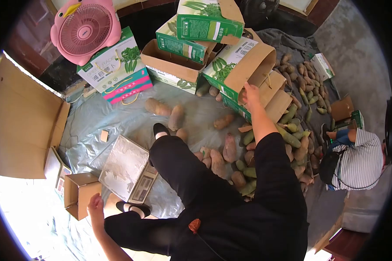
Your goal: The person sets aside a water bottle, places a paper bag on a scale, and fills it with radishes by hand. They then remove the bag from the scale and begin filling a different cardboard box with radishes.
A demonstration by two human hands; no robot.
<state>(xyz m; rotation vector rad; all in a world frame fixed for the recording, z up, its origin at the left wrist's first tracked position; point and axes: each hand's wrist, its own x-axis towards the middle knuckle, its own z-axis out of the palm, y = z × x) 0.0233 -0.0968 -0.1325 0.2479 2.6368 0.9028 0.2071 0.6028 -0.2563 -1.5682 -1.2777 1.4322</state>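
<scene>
Seated person viewed from above, legs in black stretched toward 12 o'clock over a pale plastic sheet [96, 124] spread on the floor. The right hand [251, 96] is raised at 1 o'clock and is seen with the fingers curled together over the brown inner flap of an open carton [237, 65], green and white, tilted on its side with the mouth toward 4 o'clock. The left hand [96, 207] is placed low at 8 o'clock, touching the near corner of a small brown box [78, 193] with its flaps open; whether the fingers are pressed together or gripping cannot be told. A heap of tubers [248, 167], brown and green mixed, is noted just below the open carton, from the centre out to 3 o'clock, and loose ones are scattered on the sheet toward 11 o'clock. A weighing scale [125, 168] with a white-covered platform is set beside the left leg, between the small brown box and the knee. More stacked cartons [183, 43] are recorded at 12 o'clock, a pink fan [86, 28] at 11 o'clock, and a large cardboard sheet [21, 122] at 9 o'clock. A person in a striped shirt [359, 165] is crouched at 3 o'clock, well apart from both hands.
</scene>
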